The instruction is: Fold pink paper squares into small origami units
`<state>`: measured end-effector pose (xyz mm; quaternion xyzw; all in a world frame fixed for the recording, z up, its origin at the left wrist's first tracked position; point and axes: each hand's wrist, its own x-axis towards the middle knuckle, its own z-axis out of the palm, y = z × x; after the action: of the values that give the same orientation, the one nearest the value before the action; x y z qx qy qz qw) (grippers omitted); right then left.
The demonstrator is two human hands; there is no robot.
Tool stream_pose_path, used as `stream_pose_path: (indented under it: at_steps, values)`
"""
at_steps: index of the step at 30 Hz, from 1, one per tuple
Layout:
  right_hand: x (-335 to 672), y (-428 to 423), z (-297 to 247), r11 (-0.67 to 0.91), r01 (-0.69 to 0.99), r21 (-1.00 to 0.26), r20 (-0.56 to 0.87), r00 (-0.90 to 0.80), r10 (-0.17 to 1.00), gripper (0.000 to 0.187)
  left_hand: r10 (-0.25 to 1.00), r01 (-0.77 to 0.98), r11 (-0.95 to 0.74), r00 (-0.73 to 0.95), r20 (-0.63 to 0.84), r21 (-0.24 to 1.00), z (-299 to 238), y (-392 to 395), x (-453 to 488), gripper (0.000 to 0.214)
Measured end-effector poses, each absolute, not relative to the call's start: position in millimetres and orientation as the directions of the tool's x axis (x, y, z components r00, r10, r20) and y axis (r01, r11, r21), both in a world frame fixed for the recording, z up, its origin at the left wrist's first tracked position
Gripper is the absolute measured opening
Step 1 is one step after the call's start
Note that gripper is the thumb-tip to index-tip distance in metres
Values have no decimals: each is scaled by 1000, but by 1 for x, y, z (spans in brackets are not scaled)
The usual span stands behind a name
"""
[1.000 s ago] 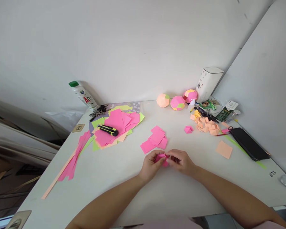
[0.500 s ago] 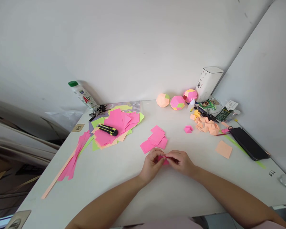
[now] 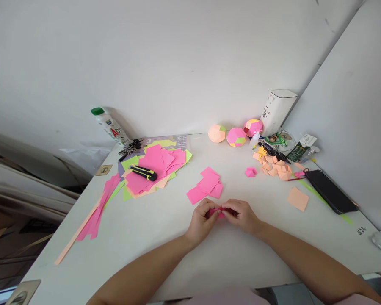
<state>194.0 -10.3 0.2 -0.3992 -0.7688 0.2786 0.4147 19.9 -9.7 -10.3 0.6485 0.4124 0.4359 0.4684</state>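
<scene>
My left hand (image 3: 202, 219) and my right hand (image 3: 242, 215) meet over the white table (image 3: 165, 237), both pinched on a small folded pink paper (image 3: 218, 212) between the fingertips. Most of that paper is hidden by the fingers. Just beyond the hands lie a few loose pink paper squares (image 3: 205, 185). A small folded pink piece (image 3: 250, 172) sits farther right.
A heap of pink, green and peach sheets (image 3: 155, 167) with a black-and-yellow utility knife (image 3: 143, 172) lies at left, with pink strips (image 3: 98, 207) nearer the edge. Three paper balls (image 3: 236, 136), folded peach units (image 3: 274, 166), a peach square (image 3: 297, 198), a black phone (image 3: 332, 191) and a bottle (image 3: 109, 125) stand behind.
The hands have closed in tighter on the pink paper, which shows less than a second ago. Nothing else on the table has moved.
</scene>
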Motion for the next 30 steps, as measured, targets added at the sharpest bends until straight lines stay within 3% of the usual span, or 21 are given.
stream_pose_path:
  at_steps: [7, 16, 30]
  values:
    - [194, -9, -3, 571, 361, -737, 458, -354, 815, 16, 937, 81, -257, 264, 228, 963, -16, -9, 20, 11]
    - [195, -9, -4, 575, 360, -734, 458, -363, 812, 16, 947, 49, -170, 283, 149, 984, -12, -9, 21, 11]
    - [194, -9, -3, 576, 364, -732, 458, -364, 811, 16, 941, 40, -200, 288, 180, 979, -9, -9, 21, 11]
